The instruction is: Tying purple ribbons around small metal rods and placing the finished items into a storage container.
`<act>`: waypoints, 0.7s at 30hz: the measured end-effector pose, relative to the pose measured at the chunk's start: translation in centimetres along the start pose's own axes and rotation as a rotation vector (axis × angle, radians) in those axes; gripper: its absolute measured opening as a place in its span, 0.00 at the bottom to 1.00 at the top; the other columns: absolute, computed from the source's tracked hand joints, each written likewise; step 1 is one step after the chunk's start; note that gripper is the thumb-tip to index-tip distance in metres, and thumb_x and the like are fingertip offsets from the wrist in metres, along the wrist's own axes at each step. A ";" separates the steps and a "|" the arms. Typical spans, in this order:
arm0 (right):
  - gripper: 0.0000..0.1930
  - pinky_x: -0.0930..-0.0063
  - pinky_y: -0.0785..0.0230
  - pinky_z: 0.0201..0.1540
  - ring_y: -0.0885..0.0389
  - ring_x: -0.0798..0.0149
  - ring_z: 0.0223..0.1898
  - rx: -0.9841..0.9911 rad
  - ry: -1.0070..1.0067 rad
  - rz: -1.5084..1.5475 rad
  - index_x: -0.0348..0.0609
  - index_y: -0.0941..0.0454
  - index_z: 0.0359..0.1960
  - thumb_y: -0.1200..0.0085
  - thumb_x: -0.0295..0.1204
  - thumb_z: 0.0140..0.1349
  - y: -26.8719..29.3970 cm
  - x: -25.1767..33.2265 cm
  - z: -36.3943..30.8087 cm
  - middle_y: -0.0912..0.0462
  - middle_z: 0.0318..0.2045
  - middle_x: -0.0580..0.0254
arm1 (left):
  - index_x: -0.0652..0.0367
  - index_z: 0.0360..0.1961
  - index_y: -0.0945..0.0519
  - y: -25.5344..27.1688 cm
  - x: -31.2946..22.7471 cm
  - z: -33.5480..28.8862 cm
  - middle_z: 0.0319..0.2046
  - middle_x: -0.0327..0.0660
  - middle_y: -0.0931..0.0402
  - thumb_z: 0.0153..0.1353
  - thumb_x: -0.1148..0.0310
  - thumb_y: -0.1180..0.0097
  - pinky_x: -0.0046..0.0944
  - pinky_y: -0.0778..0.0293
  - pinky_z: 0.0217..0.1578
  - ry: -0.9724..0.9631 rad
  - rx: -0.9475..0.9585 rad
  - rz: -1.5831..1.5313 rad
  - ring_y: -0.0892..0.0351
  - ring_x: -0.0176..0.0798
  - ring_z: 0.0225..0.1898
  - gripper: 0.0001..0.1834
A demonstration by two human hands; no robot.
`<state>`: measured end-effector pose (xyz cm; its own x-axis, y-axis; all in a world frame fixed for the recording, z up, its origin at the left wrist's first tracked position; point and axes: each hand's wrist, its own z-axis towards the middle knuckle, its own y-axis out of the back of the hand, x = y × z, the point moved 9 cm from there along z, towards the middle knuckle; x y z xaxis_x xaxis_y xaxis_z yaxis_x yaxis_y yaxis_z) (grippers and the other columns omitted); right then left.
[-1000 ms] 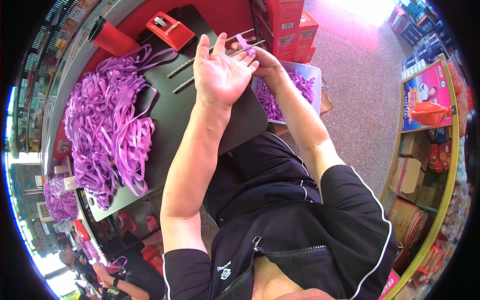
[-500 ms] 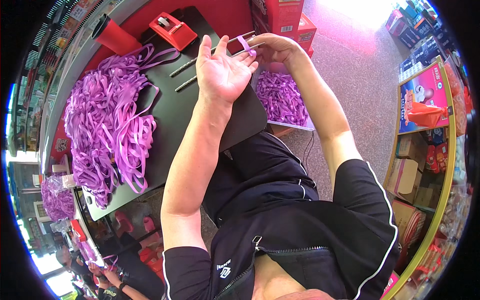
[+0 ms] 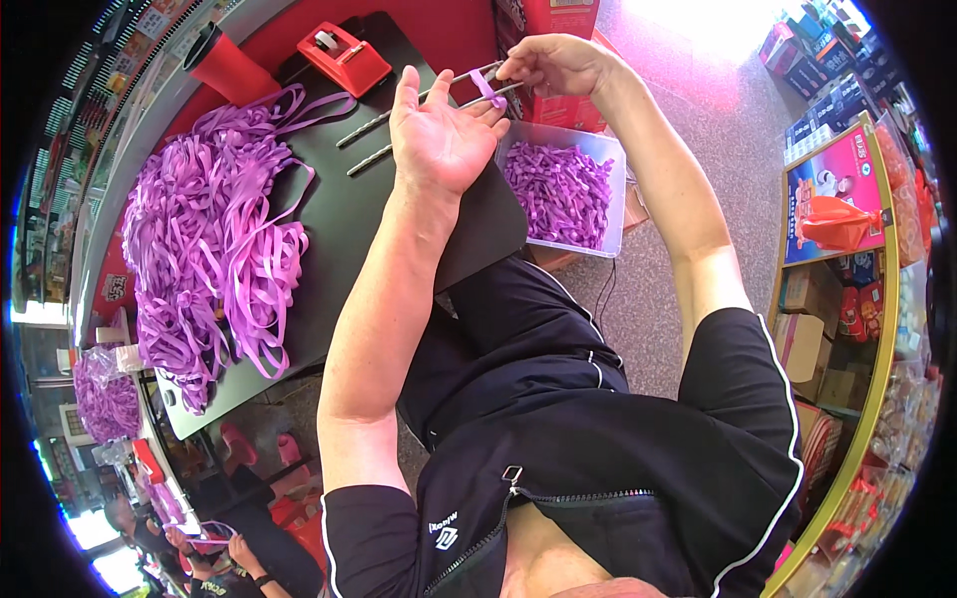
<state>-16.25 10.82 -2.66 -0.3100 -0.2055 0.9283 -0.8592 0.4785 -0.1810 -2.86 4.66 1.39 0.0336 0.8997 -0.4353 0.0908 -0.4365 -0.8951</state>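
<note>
My left hand (image 3: pixel 439 140) is palm up with its fingers stretched and spread. Two thin metal rods (image 3: pixel 367 161) with twisted ends pass behind its fingers. A short purple ribbon (image 3: pixel 487 90) is looped across both rods, close to my left fingertips. At the rods' right end my right hand (image 3: pixel 558 66) has its fingers curled and pressed together; what they hold, if anything, is hidden. Left of my hands, a big tangled heap of purple ribbon (image 3: pixel 199 239) covers part of the dark table (image 3: pixel 344 229).
A clear plastic bin (image 3: pixel 616 214) of short purple ribbon pieces stands beyond the table's right edge. A red tape dispenser (image 3: pixel 344 60) and red cup (image 3: pixel 227 65) sit at the back. A shelf (image 3: pixel 877 329) is at right. Another person's hands (image 3: pixel 239 553) work at lower left.
My right hand has moved slightly up and right, uncovering more of the bin and the rods' right end. My left hand, the rods and the looped ribbon look nearly unchanged.
</note>
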 end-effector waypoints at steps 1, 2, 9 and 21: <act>0.16 0.86 0.49 0.24 0.39 0.82 0.21 -0.028 0.001 0.024 0.41 0.17 0.35 0.50 0.40 0.59 0.4 0.2 -0.3 0.30 0.20 0.82 | 0.48 0.71 0.67 0.0 0.0 0.0 0.68 0.67 0.78 0.64 0.40 0.59 0.58 0.74 0.67 0.002 -0.005 0.004 0.74 0.62 0.71 0.45; 0.16 0.86 0.49 0.24 0.39 0.82 0.21 -0.030 0.002 0.021 0.41 0.17 0.35 0.50 0.40 0.59 0.7 0.1 -0.6 0.30 0.20 0.82 | 0.48 0.71 0.67 0.0 0.0 0.0 0.68 0.67 0.78 0.64 0.40 0.59 0.58 0.74 0.67 0.001 -0.001 0.003 0.74 0.62 0.71 0.45; 0.22 0.83 0.54 0.21 0.41 0.83 0.19 -0.389 0.024 -0.287 0.49 0.14 0.32 0.46 0.54 0.56 3.6 -0.7 -1.8 0.29 0.18 0.83 | 0.47 0.71 0.69 0.0 0.0 0.2 0.68 0.66 0.79 0.63 0.40 0.58 0.58 0.75 0.67 0.006 0.016 -0.023 0.75 0.62 0.71 0.47; 0.08 0.83 0.48 0.25 0.36 0.81 0.22 -0.392 0.062 -0.108 0.52 0.15 0.30 0.37 0.39 0.54 2.4 -1.4 -0.4 0.24 0.22 0.79 | 0.75 0.67 0.66 0.3 0.4 0.8 0.68 0.65 0.74 0.60 0.36 0.62 0.51 0.80 0.68 0.091 0.152 0.019 0.76 0.56 0.72 0.55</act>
<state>-17.71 12.61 -4.30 -0.1914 -0.2262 0.9551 -0.6615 0.7486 0.0448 -3.61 4.87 0.93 0.1249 0.8855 -0.4475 -0.0615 -0.4433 -0.8943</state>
